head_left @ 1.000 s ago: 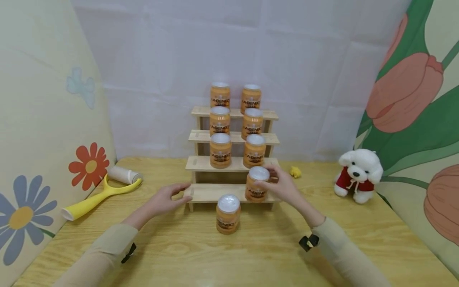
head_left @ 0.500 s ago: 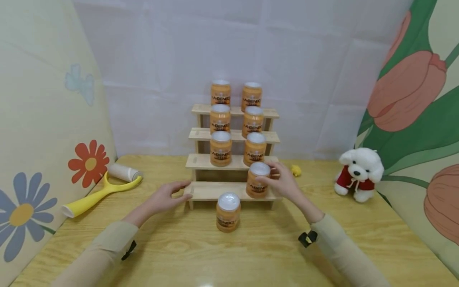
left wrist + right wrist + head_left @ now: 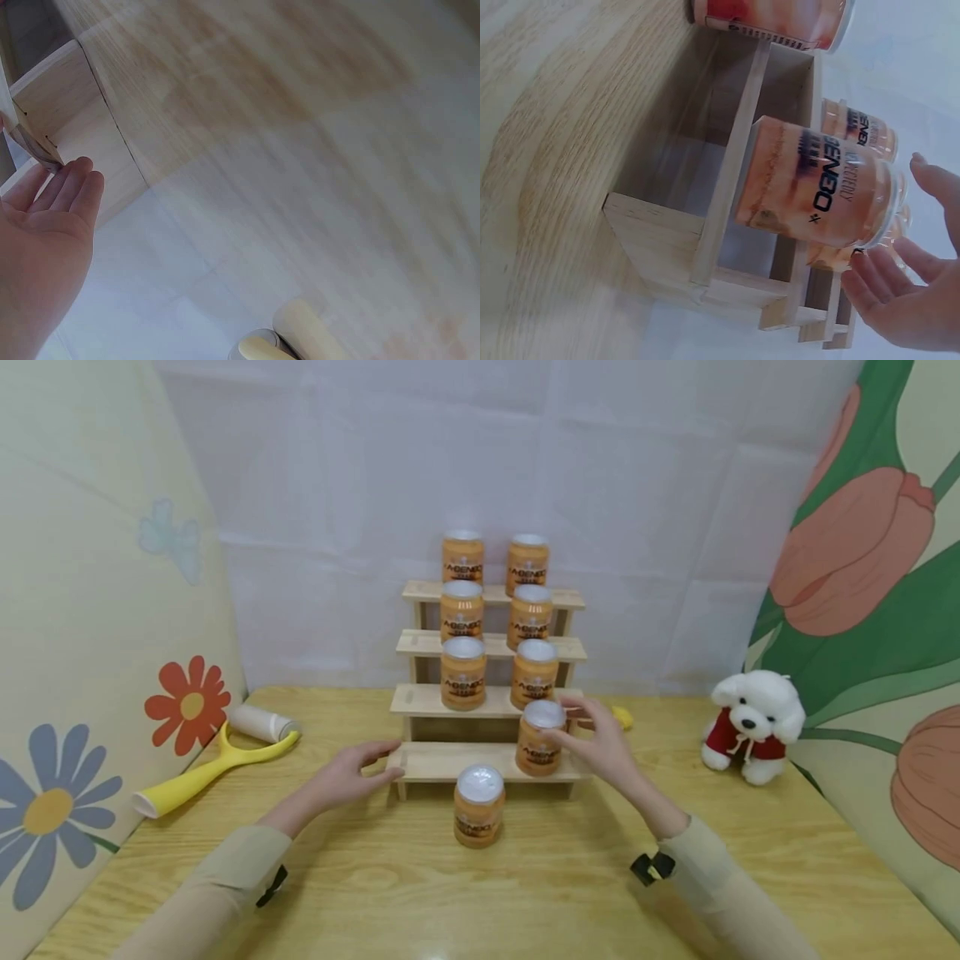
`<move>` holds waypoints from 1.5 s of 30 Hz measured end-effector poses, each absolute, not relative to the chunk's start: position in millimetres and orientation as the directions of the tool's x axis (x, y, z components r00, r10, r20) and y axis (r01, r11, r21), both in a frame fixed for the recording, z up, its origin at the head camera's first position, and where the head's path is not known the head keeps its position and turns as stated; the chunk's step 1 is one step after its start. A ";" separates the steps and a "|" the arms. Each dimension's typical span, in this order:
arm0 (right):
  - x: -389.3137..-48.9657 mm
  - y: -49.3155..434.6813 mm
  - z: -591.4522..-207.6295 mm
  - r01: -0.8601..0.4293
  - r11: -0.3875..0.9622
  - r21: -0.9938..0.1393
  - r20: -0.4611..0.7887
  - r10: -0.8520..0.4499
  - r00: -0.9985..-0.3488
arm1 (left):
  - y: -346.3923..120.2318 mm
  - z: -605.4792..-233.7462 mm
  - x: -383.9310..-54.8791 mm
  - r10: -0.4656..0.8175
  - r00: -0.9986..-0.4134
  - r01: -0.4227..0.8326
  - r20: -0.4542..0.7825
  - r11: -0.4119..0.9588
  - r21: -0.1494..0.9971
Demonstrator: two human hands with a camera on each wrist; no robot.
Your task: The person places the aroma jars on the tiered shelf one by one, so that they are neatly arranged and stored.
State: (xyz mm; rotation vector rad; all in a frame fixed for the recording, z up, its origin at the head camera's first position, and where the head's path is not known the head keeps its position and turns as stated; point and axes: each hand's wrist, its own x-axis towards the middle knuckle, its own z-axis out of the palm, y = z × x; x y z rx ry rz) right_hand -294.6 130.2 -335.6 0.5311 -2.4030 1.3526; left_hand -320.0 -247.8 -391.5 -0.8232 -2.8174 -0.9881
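A stepped wooden display stand (image 3: 438,762) holds orange-labelled cans in two columns, one pair on each of the upper three steps. On the right of its lowest step stands another upright can (image 3: 538,750). My right hand (image 3: 606,750) is beside that can, thumb and fingers spread around its upper part; the right wrist view shows the fingers (image 3: 870,277) apart from its lid end. The left hand (image 3: 351,774) holds the left end of the lowest step, thumb at the front and fingers (image 3: 79,184) against the wood. One more can (image 3: 478,817) stands on the table before the stand.
A yellow-handled lint roller (image 3: 187,787) lies on the wooden table (image 3: 375,893) at the left. To the right sit a small yellow object (image 3: 622,718) and a white plush dog (image 3: 752,727) in red. A white cloth backdrop (image 3: 337,527) hangs behind the stand.
The can on the lowest step has shifted slightly back, and my right hand has loosened from it, thumb and fingers moving a little to the right. The left hand stays at the stand.
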 end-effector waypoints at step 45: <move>-258.6 58.1 -357.4 -0.567 0.582 -0.583 0.226 -0.554 -0.801 | -251.9 -389.0 -318.8 0.453 -0.875 0.464 0.173 0.677 0.571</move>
